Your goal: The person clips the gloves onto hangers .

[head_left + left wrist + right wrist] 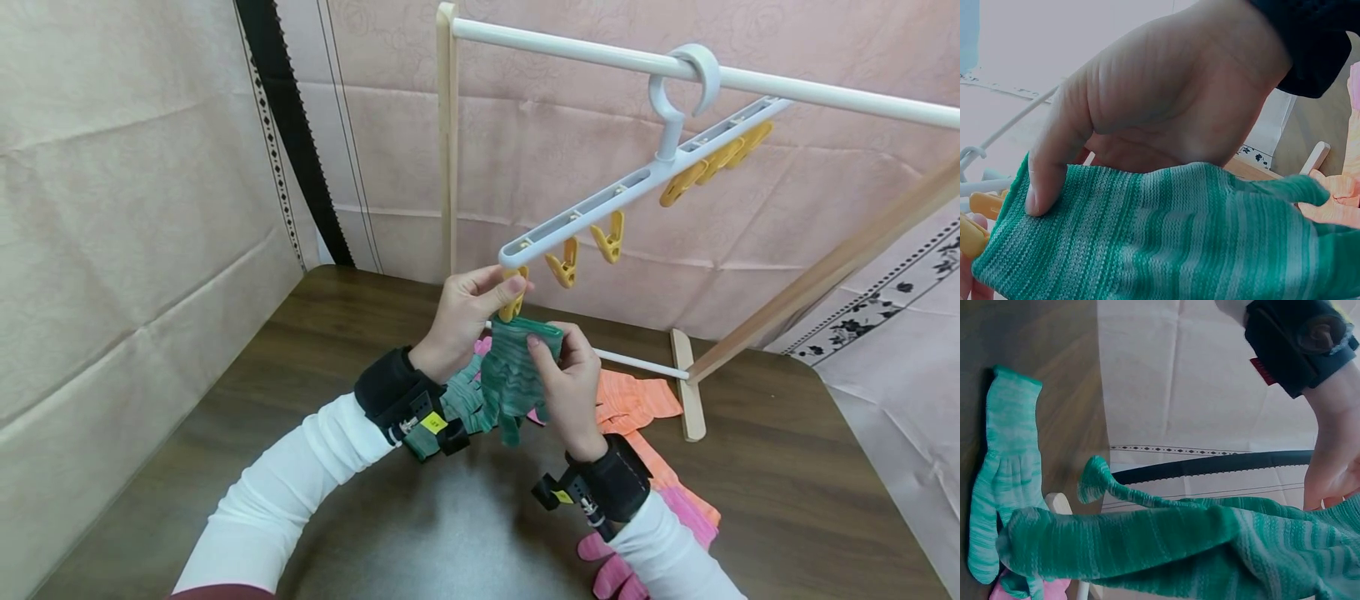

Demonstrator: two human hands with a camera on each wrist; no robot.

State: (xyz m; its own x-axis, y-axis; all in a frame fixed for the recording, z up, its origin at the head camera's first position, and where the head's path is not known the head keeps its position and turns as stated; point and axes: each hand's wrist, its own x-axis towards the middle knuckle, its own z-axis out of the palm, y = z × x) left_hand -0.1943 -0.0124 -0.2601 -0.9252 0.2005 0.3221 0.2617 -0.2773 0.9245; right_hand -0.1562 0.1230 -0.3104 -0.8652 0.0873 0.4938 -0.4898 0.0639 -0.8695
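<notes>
My left hand (pixel 459 315) pinches a yellow clothespin (pixel 514 302) at the near end of a light-blue clip hanger (pixel 600 208). Directly below that clip is the cuff of a green-striped knitted glove (pixel 513 371), its fingers dangling down. My right hand (pixel 576 383) grips the cuff's right side, with the thumb in front. In the left wrist view, the right thumb lies across the glove (pixel 1147 231) near its edge, close to the yellow clips. The right wrist view shows the glove's hanging fingers close up, and part of the left hand (pixel 1335 450) behind.
The hanger hooks over a white rod (pixel 555 52) on a wooden stand (pixel 447 142). Several other yellow clips (pixel 609 237) hang along it. On the brown table (pixel 300 375) lie another green glove (pixel 465 400), orange gloves (pixel 637 400) and pink ones (pixel 622 575).
</notes>
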